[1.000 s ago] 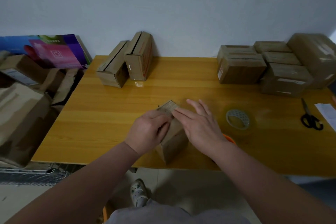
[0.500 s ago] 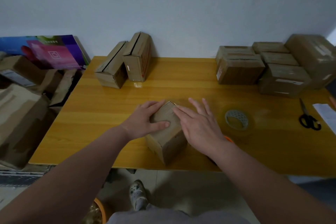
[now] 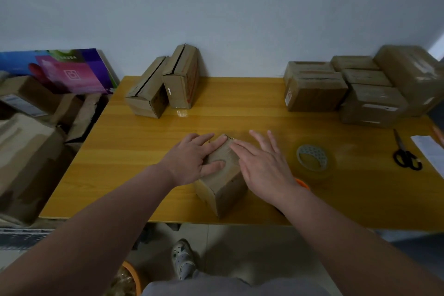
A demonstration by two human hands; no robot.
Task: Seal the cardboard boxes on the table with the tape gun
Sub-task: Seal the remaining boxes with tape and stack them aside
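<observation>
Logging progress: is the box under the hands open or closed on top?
Closed: the left hand and right hand lie flat on top of the box, flaps down. Whether it is taped, cannot tell.

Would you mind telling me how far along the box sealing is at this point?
Done, apparently: the stacked boxes at the right rear look taped. In hand: the left hand and right hand press flat on the small box near the front edge, gripping nothing. Remaining: the leaning boxes at the left rear show dark, open seams.
</observation>
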